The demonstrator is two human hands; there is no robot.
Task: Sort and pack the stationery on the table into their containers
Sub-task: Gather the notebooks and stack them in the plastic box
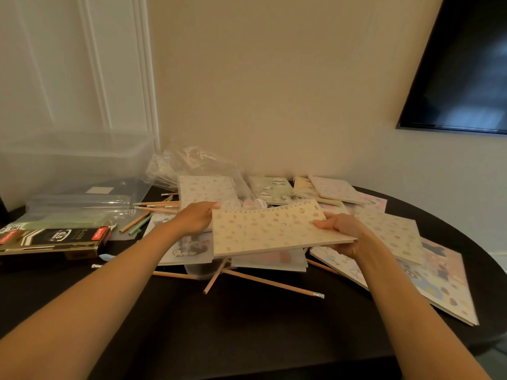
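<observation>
Dim warm light, soft blur overall, edges bent by wide-angle distortion.

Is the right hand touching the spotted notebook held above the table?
Touching. The head view shows the right hand pinching the spotted notebook at its right edge, thumb on top, fingers underneath.

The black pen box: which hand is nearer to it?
Left. The left hand grips the spotted notebook at its left edge, just right of the pen box. The right hand grips the opposite edge, farther away.

I note: cream spotted spiral notebook (269,229), matt paper cover. At ten o'clock, clear rectangular plastic bin (76,160), glossy. At six, pale wooden pencils (271,282), matt. Dark round table (247,325), smooth.
</observation>
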